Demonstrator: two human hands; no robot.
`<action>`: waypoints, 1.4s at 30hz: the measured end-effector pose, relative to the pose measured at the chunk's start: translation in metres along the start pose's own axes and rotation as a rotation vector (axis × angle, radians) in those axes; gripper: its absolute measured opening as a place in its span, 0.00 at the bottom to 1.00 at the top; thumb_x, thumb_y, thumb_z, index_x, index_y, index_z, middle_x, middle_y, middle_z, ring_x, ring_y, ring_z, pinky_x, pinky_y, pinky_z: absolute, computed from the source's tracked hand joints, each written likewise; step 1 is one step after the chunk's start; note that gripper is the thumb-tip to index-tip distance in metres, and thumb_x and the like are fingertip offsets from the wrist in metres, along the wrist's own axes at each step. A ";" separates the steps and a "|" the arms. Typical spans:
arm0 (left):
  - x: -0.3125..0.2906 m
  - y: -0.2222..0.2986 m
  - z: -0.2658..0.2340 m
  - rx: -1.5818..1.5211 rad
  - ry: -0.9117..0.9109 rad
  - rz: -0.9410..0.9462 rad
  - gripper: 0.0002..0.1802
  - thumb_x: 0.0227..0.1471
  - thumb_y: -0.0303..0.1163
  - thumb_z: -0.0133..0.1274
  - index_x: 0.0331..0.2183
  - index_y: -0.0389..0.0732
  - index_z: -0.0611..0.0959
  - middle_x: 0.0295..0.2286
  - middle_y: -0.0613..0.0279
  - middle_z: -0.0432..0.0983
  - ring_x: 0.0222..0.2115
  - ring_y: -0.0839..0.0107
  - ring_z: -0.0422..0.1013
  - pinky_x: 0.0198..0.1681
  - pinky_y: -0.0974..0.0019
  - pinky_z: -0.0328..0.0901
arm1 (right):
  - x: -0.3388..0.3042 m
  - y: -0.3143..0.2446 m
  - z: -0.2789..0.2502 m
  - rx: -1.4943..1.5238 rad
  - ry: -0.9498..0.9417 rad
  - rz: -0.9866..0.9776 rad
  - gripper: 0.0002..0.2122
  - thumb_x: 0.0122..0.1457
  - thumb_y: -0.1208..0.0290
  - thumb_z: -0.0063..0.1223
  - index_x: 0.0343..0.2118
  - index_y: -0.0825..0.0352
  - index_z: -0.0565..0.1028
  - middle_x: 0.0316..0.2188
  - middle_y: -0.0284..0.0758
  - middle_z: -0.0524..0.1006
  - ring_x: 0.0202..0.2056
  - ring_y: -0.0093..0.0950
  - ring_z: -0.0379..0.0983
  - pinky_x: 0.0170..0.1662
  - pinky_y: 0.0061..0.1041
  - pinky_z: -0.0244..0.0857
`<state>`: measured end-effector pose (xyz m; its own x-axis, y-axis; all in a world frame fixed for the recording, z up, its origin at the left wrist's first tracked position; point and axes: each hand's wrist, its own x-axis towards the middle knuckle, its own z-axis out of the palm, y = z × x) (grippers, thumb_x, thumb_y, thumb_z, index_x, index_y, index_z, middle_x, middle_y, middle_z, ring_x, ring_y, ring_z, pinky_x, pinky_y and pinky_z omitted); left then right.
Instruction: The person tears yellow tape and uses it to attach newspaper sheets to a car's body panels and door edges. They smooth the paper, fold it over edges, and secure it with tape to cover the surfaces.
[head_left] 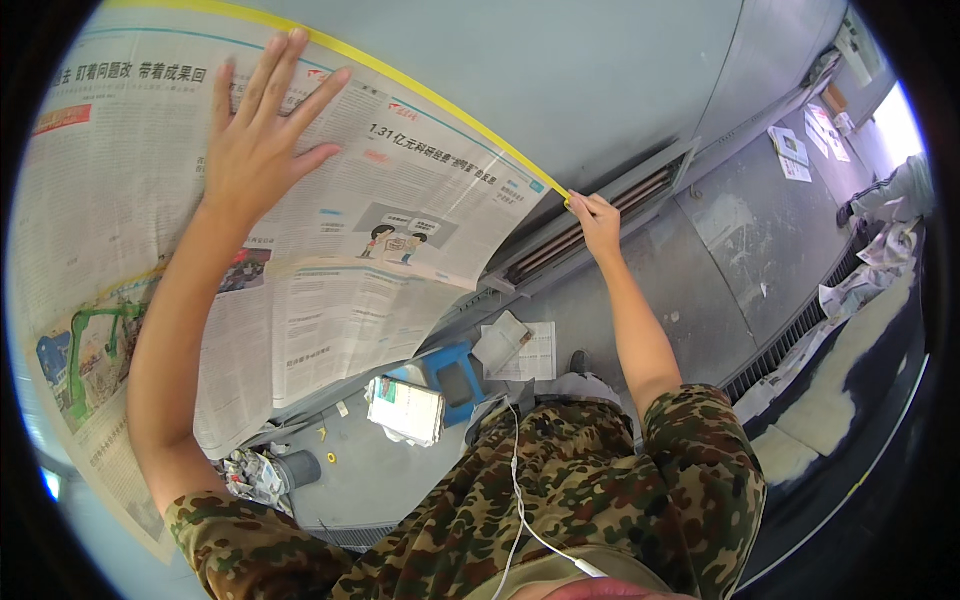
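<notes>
Left hand [252, 145] spread wide and laid on a newspaper sheet [320, 240] near the yellow tape [325, 44] along its upper edge; right hand [598, 222] closed in a pinch on the tape at the sheet's right corner. Lower down, a blue stool [461, 388], a paper stack [408, 410] seemingly on it, and a grey bucket [299, 469]. Farther off, loose papers [790, 155] on the floor [710, 270].

Camouflage shirt [600, 470] (white earphone cable [521, 511])
</notes>
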<state>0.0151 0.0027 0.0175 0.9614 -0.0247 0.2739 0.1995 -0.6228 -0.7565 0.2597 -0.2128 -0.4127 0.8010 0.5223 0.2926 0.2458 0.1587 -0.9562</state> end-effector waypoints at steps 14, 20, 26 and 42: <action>0.025 0.187 0.127 0.085 -0.336 0.664 0.38 0.58 0.53 0.51 0.66 0.55 0.62 0.70 0.66 0.43 0.70 0.68 0.38 0.72 0.55 0.35 | 0.022 0.028 0.021 -0.033 0.087 0.067 0.08 0.58 0.70 0.63 0.36 0.68 0.82 0.29 0.35 0.76 0.31 0.26 0.74 0.36 0.24 0.67; 0.057 0.249 0.164 0.010 -0.407 0.782 0.39 0.58 0.55 0.50 0.66 0.53 0.62 0.69 0.62 0.43 0.70 0.65 0.38 0.72 0.56 0.34 | 0.041 0.046 0.050 0.107 0.101 0.195 0.07 0.57 0.68 0.64 0.35 0.64 0.81 0.35 0.33 0.73 0.37 0.27 0.73 0.41 0.26 0.68; 0.068 0.267 0.177 0.053 -0.405 0.832 0.38 0.59 0.54 0.49 0.66 0.52 0.63 0.70 0.62 0.42 0.70 0.65 0.37 0.72 0.56 0.33 | 0.053 0.052 0.053 0.055 0.080 0.185 0.07 0.59 0.72 0.62 0.34 0.70 0.79 0.39 0.33 0.67 0.30 0.19 0.71 0.35 0.19 0.70; 0.074 0.277 0.192 0.066 -0.285 0.725 0.34 0.60 0.39 0.43 0.66 0.42 0.62 0.69 0.60 0.45 0.70 0.64 0.37 0.73 0.57 0.32 | 0.066 0.034 0.041 -0.094 0.083 0.297 0.08 0.57 0.65 0.62 0.33 0.65 0.81 0.37 0.35 0.75 0.38 0.31 0.74 0.43 0.28 0.68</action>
<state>0.1777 -0.0212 -0.2858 0.8656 -0.2008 -0.4587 -0.4952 -0.4798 -0.7243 0.2981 -0.1385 -0.4265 0.8860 0.4636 0.0033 0.0409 -0.0711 -0.9966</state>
